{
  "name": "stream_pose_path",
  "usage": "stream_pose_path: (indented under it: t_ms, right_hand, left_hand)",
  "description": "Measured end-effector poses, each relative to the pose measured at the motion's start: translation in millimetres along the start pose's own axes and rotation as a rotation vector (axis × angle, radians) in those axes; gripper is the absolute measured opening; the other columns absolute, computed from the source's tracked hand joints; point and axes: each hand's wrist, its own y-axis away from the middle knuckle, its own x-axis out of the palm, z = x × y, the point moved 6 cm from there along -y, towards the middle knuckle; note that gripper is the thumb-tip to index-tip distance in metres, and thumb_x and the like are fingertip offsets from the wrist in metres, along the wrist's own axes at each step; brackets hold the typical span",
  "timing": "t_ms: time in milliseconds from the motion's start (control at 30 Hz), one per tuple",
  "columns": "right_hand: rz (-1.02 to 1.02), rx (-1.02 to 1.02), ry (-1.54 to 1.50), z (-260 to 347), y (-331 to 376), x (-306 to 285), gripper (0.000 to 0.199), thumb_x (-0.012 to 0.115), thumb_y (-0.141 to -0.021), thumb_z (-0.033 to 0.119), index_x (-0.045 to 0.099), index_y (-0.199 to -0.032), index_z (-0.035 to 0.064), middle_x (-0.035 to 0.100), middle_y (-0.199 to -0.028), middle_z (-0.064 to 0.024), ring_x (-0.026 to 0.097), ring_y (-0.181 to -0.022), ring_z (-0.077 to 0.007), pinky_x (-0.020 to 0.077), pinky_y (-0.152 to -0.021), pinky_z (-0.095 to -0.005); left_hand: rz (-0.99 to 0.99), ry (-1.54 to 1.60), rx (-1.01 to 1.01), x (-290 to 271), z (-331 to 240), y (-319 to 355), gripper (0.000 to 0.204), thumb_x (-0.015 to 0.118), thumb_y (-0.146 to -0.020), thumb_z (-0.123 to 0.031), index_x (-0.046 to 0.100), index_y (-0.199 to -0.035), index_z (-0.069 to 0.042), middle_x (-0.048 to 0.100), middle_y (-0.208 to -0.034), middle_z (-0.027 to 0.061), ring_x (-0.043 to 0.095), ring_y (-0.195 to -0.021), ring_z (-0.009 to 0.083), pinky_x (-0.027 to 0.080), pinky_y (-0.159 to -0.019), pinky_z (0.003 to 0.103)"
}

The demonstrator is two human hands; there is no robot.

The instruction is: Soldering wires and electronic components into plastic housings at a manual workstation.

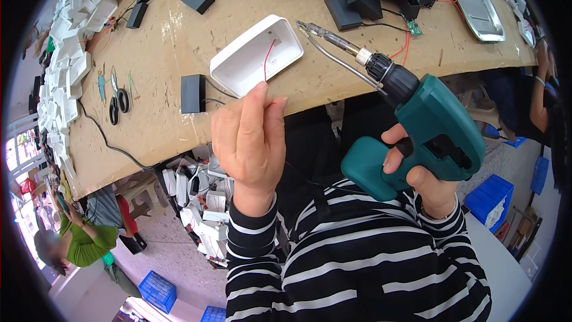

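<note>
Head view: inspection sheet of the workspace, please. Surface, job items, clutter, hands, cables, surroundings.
Surface: tan flat worktop, scuffed.
Job items: green-and-black pistol-shaped soldering tool; white rectangular plastic housing, open side showing; thin red wire overlapping it in view.
Clutter: black-handled metal scissors, heaped white plastic housings, black rectangular boxes, shiny metal tray.
Hands: left hand, fingers at the wire's near end, grip unclear; right hand, fingers around the tool's handle.
Cables: black cable, curving across the worktop's left.
Surroundings: person in green top, blue plastic crate.

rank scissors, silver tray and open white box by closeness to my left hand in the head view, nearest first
From your left hand:
1. Open white box, just ahead
2. Scissors, off to the left
3. Silver tray, far upper right
</note>
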Motion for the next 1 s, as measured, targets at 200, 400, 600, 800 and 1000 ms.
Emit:
stream_pose_path:
  t_ms: [200, 400, 600, 800, 1000]
  right_hand:
    - [-0.002, -0.004, 0.020, -0.7, -2.9, -1.1, 0.075, 0.073, -0.080, 0.030, 0.035, -0.131, -0.0102, 0.058, -0.108, -0.0254, 0.065, -0.077, -0.0192, 0.0548, -0.066, -0.0288]
    - [0.004, -0.019, 0.004, -1.8, -5.4, -1.9, 0.075, 0.073, -0.081, 0.030, 0.035, -0.130, -0.0112, 0.057, -0.109, -0.0256, 0.065, -0.078, -0.0189, 0.0549, -0.066, -0.0292]
    - [0.011, -0.006, 0.008, 1.0, -7.2, -1.9, 0.076, 0.073, -0.081, 0.031, 0.034, -0.131, -0.0111, 0.057, -0.110, -0.0258, 0.065, -0.079, -0.0193, 0.0550, -0.067, -0.0296]
    - [0.006, 0.022, 0.031, 2.7, -7.4, -1.7, 0.077, 0.073, -0.081, 0.031, 0.033, -0.132, -0.0113, 0.056, -0.110, -0.0257, 0.065, -0.079, -0.0193, 0.0547, -0.067, -0.0291]
    - [0.083, 0.046, 0.109, 1.9, -3.0, -1.3, 0.073, 0.074, -0.080, 0.032, 0.038, -0.131, -0.0073, 0.058, -0.112, -0.0208, 0.063, -0.083, -0.0170, 0.0524, -0.073, -0.0295]
  left_hand:
    - [-0.037, 0.005, 0.089, -2.5, -3.5, -2.2, 0.036, 0.074, -0.065, 0.005, 0.068, -0.099, -0.004, 0.060, -0.087, 0.0084, 0.056, -0.072, 0.0220, 0.041, -0.061, 0.031]
    - [-0.006, -0.036, 0.074, 2.4, -10.4, -2.9, 0.036, 0.075, -0.064, 0.004, 0.069, -0.099, -0.005, 0.061, -0.085, 0.0078, 0.055, -0.071, 0.0213, 0.041, -0.062, 0.030]
    - [-0.024, 0.011, 0.064, 5.6, -8.6, -13.6, 0.028, 0.075, -0.068, 0.002, 0.068, -0.095, -0.003, 0.061, -0.080, 0.0065, 0.055, -0.070, 0.0200, 0.039, -0.061, 0.030]
    - [0.061, -0.225, 0.024, 9.8, -9.7, -24.9, 0.020, 0.075, -0.067, -0.004, 0.069, -0.086, -0.008, 0.059, -0.084, 0.0047, 0.053, -0.073, 0.0188, 0.032, -0.076, 0.030]
    - [0.012, -0.378, 0.040, 11.5, -3.2, -44.0, 0.014, 0.072, -0.066, -0.007, 0.069, -0.080, -0.009, 0.060, -0.098, 0.0057, 0.055, -0.088, 0.0203, 0.029, -0.083, 0.035]
